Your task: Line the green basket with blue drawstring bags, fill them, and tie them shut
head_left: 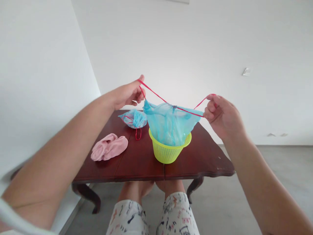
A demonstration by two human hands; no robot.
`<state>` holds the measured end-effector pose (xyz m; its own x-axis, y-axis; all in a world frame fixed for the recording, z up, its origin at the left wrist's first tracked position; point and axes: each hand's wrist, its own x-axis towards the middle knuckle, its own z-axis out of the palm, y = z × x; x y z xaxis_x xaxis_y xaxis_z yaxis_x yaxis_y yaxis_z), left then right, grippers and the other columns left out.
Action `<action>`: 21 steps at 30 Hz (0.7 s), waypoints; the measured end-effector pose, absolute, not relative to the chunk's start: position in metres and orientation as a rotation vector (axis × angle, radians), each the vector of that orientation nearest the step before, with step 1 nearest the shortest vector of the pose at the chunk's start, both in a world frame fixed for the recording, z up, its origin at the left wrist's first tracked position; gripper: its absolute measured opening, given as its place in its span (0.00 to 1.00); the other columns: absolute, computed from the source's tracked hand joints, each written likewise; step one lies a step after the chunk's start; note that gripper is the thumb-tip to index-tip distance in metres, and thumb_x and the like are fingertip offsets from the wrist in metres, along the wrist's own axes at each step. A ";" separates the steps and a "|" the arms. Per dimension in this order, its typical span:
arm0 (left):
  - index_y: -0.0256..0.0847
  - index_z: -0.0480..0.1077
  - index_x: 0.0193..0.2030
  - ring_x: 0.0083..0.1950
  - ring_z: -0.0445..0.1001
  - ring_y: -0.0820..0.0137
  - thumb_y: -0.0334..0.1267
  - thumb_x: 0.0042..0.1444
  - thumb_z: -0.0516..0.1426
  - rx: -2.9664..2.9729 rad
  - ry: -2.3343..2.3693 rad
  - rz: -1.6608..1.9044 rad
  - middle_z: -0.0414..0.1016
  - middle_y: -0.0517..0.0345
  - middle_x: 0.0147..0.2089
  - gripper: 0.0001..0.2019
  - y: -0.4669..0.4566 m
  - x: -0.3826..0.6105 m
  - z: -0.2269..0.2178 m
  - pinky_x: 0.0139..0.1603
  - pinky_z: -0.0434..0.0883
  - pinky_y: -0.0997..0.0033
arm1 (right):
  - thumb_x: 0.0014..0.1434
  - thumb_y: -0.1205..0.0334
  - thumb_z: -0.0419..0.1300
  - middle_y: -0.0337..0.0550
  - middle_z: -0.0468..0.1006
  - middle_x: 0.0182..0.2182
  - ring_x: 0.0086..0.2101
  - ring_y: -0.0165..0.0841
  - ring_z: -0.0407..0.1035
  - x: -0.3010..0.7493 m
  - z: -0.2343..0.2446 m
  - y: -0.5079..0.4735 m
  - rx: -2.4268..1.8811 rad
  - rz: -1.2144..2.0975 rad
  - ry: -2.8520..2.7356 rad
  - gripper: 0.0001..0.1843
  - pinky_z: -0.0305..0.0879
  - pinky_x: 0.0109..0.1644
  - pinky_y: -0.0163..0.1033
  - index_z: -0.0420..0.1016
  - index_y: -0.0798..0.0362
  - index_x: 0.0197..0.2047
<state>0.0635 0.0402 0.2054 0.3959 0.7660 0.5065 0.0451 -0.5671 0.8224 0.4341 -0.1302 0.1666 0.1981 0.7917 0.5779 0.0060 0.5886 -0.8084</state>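
Both hands closed on the red string: left hand (128, 94) pinches it between thumb and fingers, right hand (221, 114) holds it in curled fingers. The red string (161, 98) runs taut from each hand down to the mouth of a blue plastic bag (170, 124), held up and spread wide between the hands. The bag's lower part hangs inside a lime-green plastic basket (168, 151), below the basket's rim.

Clock taken from the basket, the person's lap at six. The basket stands on a dark wooden table (195, 163), well in from the near edge. Second blue bag (134, 119), bunched up, at ten o'clock, close to the far edge, with a red string loop (138, 134) hanging from it and lying on the wood. Pink cloth (109, 147) at nine o'clock, apart from the bag and basket. Left hand is up at eleven, above the far edge. Right hand at two, past the table's right side, with open air around it. Wood stretches from basket to the table's edge at three o'clock. Knees in patterned shorts (176, 215) sit under the near edge at six.
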 end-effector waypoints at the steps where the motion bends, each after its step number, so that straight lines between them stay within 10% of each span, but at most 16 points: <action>1: 0.46 0.74 0.30 0.27 0.77 0.61 0.85 0.63 0.65 1.903 0.694 1.221 0.75 0.52 0.27 0.39 0.040 0.058 0.207 0.29 0.75 0.60 | 0.67 0.39 0.80 0.33 0.73 0.28 0.25 0.32 0.68 0.437 0.166 -0.129 -0.774 0.637 -1.245 0.20 0.73 0.30 0.42 0.83 0.44 0.44; 10: 0.44 0.79 0.44 0.57 0.91 0.53 0.65 0.75 0.68 1.586 0.384 1.475 0.89 0.46 0.49 0.24 0.017 0.088 0.218 0.53 0.87 0.59 | 0.71 0.25 0.74 0.41 0.83 0.35 0.33 0.35 0.77 0.421 0.174 -0.107 -0.787 0.297 -1.311 0.30 0.77 0.35 0.41 0.78 0.43 0.38; 16: 0.41 0.79 0.53 0.37 0.88 0.60 0.59 0.77 0.62 1.679 0.338 1.219 0.90 0.42 0.56 0.21 -0.016 0.146 0.230 0.44 0.90 0.53 | 0.77 0.21 0.65 0.39 0.75 0.28 0.29 0.34 0.68 0.388 0.212 -0.097 -0.793 0.084 -1.661 0.36 0.71 0.34 0.43 0.71 0.44 0.33; 21: 0.42 0.77 0.56 0.23 0.69 0.74 0.48 0.70 0.66 1.927 0.242 0.953 0.88 0.51 0.47 0.14 -0.043 0.169 0.230 0.30 0.84 0.62 | 0.74 0.35 0.77 0.37 0.68 0.28 0.36 0.37 0.70 0.376 0.241 -0.106 -0.800 -0.072 -1.773 0.28 0.70 0.39 0.44 0.72 0.44 0.36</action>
